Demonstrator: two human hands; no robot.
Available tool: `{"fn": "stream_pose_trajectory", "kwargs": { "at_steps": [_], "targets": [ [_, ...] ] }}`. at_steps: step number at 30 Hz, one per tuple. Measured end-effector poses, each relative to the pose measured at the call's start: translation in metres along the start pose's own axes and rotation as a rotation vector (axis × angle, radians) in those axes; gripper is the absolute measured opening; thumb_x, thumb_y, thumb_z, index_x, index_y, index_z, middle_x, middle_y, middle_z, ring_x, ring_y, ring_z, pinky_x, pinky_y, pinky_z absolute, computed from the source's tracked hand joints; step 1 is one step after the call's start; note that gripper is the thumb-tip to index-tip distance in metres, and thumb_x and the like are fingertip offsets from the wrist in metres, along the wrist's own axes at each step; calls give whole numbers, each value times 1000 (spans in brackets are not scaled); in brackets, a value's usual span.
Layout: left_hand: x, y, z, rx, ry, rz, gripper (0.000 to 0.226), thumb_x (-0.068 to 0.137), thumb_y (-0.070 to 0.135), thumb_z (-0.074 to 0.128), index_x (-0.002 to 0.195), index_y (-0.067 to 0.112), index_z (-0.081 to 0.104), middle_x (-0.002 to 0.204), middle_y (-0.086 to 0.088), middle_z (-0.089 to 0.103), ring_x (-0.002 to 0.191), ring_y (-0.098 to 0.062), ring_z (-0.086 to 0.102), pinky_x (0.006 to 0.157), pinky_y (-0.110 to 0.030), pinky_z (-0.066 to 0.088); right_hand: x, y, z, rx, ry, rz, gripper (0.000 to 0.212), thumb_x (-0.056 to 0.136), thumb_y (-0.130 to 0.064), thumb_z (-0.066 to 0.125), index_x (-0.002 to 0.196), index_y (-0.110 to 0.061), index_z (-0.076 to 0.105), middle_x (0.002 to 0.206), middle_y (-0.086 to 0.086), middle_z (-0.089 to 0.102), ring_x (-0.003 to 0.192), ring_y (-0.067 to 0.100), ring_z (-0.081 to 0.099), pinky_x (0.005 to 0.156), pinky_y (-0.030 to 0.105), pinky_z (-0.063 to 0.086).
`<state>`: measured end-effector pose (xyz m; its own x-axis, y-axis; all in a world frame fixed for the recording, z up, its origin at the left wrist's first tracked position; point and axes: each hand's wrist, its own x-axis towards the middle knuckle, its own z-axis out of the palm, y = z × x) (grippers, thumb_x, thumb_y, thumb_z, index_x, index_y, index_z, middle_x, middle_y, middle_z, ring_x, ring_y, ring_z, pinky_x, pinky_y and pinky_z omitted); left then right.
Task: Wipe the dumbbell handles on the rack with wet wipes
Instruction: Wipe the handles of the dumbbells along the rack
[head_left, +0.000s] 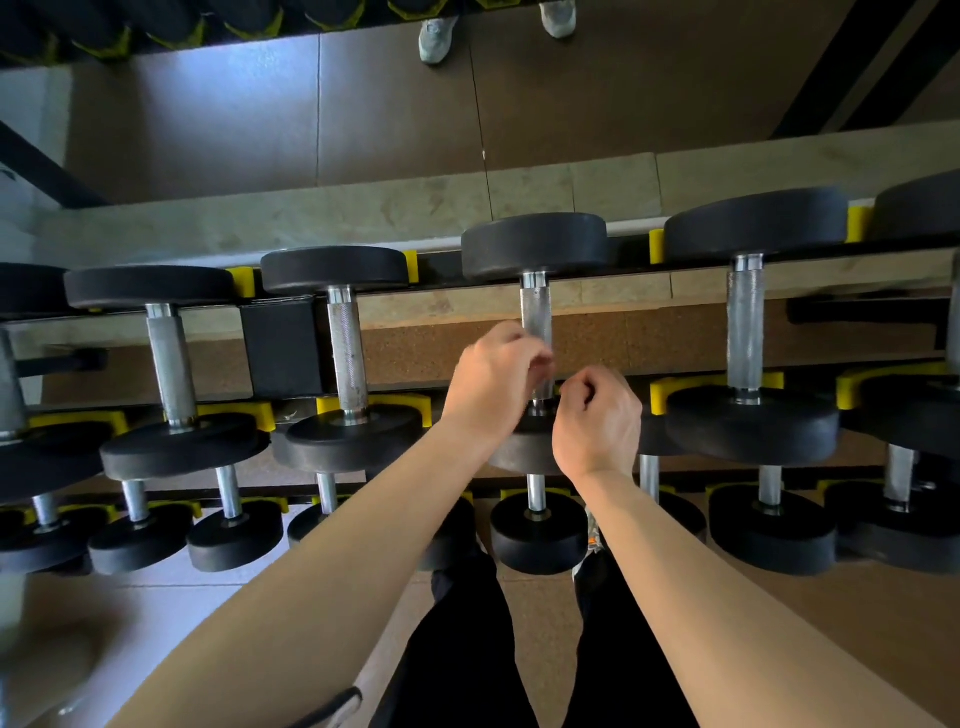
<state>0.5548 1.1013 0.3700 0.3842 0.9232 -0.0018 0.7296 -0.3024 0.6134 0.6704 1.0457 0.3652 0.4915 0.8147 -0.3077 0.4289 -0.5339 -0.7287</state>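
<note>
Brown floor panels (363, 114) fill the background beyond the fingers, bordered by a pale stone-coloured ledge (311, 218). At the far edge of the floor stand another person's grey shoes (439, 39). Between ledge and viewer we see a black rack (280, 343) with yellow cradles (660, 244), each cradle seating one dumbbell head. The upper tier carries a row of black-headed dumbbells. A lower tier (537, 530) of smaller ones lies below the wrists, nearer the viewer's black trousers (467, 649).

The handle (536, 312) being worked belongs to the centre dumbbell of the upper tier. It is knurled steel. Its long axis runs away from the viewer, almost straight up the frame, parallel to the neighbouring handles left (345, 343) and right (745, 322) of the fingers. Its far head (535, 244) sits beyond the fingertips, next to the ledge. Its near head (519, 447) lies under the two wrists and is largely covered by them.

The left hand (493, 379) reaches in from the lower left. Its fingers (540, 358) are curled across the middle of the handle and hide that stretch of it. Motion blur prevents us from telling whether anything lies between fingers and steel. The right hand (597, 415) sits just beside the near end of the handle, its back toward the camera, with its fingers folded tightly toward the palm. We cannot tell whether they pinch anything. A short length of bare handle shows between the two hands.
</note>
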Motion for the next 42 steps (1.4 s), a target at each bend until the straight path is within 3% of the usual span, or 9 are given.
{"fn": "stream_pose_trajectory", "kwargs": {
  "at_steps": [4,9,14,16,20,25,32,39,42],
  "targets": [
    [0,-6,-4,27,-61,89,10,87,13,78,94,7,76,94,-5,68,78,-17,67,72,-34,59,0,1,1,10,14,-19,25,96,-12,48,73,-18,56,78,-1,58,70,10,55,61,22,39],
    [29,-2,-2,-32,158,-93,11,88,16,77,95,8,76,98,-3,68,83,-12,64,79,-20,53,0,0,0,16,-1,1,25,94,-10,48,72,-17,58,79,-3,58,71,9,55,60,20,39],
    [2,-7,-4,-43,-21,-48,11,87,22,77,93,13,77,95,2,69,81,-4,60,77,-2,42,0,1,0,14,2,-14,27,95,-12,48,70,-20,54,78,-6,56,70,9,55,61,21,40],
    [-6,-12,-6,-41,-118,-4,11,86,23,78,93,14,76,94,3,68,79,-5,61,75,-4,44,0,1,0,15,-1,-14,27,96,-13,48,70,-21,53,77,-8,55,71,8,54,61,20,39],
    [0,-17,-7,45,-190,98,10,87,25,78,91,16,76,92,2,68,81,-12,64,75,-28,56,-1,0,0,21,7,-27,28,96,-12,48,70,-22,53,77,-7,55,70,7,54,61,19,39],
    [2,-9,-2,-76,27,-120,12,85,24,80,92,15,77,95,5,67,81,-4,61,77,-6,45,-1,2,1,15,14,-31,28,95,-11,47,69,-19,53,75,-4,56,68,8,53,60,20,38],
    [-10,-16,-3,-64,-214,-226,11,85,27,80,83,18,73,84,9,66,78,-3,61,75,-21,52,0,3,2,11,15,-18,27,96,-12,47,71,-16,56,78,-3,57,71,12,55,61,25,44],
    [33,1,-8,-370,187,-577,8,88,23,77,96,21,75,85,17,67,81,8,60,70,-8,43,0,1,1,24,14,-19,29,96,-11,46,69,-19,54,77,-2,58,69,12,56,61,23,43],
    [47,6,-7,-391,237,-630,13,87,24,78,100,21,75,83,21,63,81,10,58,70,-6,39,0,0,1,27,13,-8,29,95,-12,46,68,-19,54,78,-1,58,70,14,57,62,25,46]
  ]
}}
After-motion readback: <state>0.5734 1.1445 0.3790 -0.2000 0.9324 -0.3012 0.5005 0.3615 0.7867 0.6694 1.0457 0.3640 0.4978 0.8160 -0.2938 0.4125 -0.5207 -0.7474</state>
